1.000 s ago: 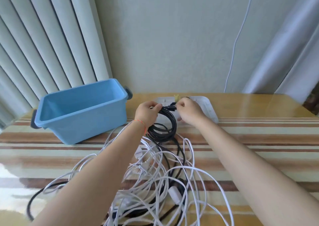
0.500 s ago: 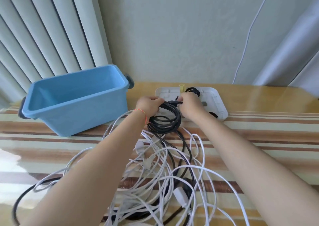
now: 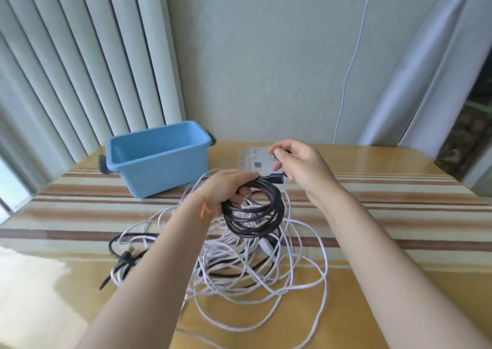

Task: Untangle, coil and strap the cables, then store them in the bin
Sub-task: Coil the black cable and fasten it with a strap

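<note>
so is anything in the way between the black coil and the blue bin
Nothing visible stands in the way. The left hand holds the black cable coil above the tangled white cables, and the blue bin sits open-topped just beyond.

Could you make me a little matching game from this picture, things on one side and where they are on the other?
Things:
1. coiled black cable
2. blue plastic bin
3. tangled white cables
4. white plastic tray

Places:
a. beside the bin, behind the right hand
b. loose on the table
c. held in the left hand
d. far left of the table

Pairs: 1-c, 2-d, 3-b, 4-a
</note>
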The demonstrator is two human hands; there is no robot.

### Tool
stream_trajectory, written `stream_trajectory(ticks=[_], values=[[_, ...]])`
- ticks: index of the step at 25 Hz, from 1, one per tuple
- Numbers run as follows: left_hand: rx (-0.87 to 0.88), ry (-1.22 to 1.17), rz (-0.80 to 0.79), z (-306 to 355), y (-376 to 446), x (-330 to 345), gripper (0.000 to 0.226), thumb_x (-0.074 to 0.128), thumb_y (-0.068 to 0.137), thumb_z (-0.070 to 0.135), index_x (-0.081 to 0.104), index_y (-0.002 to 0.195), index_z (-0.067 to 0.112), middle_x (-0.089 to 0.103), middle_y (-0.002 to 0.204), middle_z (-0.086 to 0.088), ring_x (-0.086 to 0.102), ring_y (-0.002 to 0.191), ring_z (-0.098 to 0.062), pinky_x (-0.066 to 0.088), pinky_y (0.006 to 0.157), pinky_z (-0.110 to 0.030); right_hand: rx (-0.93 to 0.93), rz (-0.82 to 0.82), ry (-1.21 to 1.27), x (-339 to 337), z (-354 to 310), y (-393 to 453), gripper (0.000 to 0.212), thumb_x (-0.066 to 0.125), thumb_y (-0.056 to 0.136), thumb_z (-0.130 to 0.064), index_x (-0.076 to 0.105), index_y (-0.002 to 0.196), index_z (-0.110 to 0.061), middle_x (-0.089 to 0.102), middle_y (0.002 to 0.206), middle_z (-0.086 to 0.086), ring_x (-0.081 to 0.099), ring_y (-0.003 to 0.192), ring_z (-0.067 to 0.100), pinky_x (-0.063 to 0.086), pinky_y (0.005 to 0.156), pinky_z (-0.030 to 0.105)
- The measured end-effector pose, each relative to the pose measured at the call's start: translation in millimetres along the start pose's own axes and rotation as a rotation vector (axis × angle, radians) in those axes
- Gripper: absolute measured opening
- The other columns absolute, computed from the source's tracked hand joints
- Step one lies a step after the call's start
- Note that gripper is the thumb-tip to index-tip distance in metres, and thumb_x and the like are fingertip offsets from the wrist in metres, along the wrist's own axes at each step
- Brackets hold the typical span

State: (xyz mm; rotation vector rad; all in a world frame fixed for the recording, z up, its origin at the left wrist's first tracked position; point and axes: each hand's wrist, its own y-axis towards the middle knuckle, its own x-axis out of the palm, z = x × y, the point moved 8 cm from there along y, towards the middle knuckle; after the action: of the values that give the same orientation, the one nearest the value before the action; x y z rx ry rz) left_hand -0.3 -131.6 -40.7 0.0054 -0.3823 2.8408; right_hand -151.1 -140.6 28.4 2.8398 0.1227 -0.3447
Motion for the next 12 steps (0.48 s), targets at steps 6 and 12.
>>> stream_trajectory(ticks=[6,12], values=[[0.066,-0.042,0.195,-53.1,-31.5,8.3,0.018,0.061,0.097,0.028,0.073,0.086,0.020,0.040,0.057,0.002,0.025,0.043,-0.010,0.026,0.038,-0.019,0.015,-0.195,-0.260,26.2,0.7,-67.9,0.024,0.049,0.102,-0.022,0.049,0.125,-0.028,0.074,0.078,-0.013,0.065,0.074,0.013,0.049,0.082,0.031],[0.275,0.030,0.356,-58.8,-32.6,0.7,0.024,0.061,0.097,0.028,0.076,0.079,0.024,0.042,0.056,-0.001,0.034,0.042,-0.013,0.033,0.042,-0.024,-0.026,-0.146,-0.410,37.3,22.2,-71.2,0.017,0.054,0.099,-0.019,0.062,0.112,-0.026,0.071,0.101,-0.018,0.065,0.100,0.005,0.050,0.090,0.028]])
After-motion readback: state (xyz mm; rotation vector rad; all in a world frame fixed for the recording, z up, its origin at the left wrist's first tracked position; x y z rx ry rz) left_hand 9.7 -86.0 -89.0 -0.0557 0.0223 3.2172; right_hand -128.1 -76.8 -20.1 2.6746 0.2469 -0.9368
